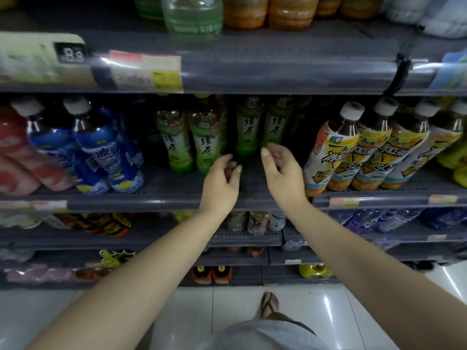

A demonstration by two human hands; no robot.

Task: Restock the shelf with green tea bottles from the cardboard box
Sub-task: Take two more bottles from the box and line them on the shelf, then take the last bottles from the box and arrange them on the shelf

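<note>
Both hands, left (222, 183) and right (283, 170), hover released at the shelf (151, 202); green tea bottles (204, 140) stand just behind. Full, probably heavy and slick; take them mid-label. The box is unseen.

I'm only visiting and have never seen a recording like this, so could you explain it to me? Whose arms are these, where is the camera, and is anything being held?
There is no machine here: a person wears one wide-angle camera on the head, looking forward and down, so you see their own two bare arms reaching out. The left hand and right hand are both open and empty, fingers loosely curled, at the front of a grey store shelf. Just behind them stand green tea bottles, two nearer the front and two further back. Blue-labelled bottles stand to the left, yellow-labelled bottles to the right. More drinks fill the shelves above and below. The cardboard box is not in view.
</note>
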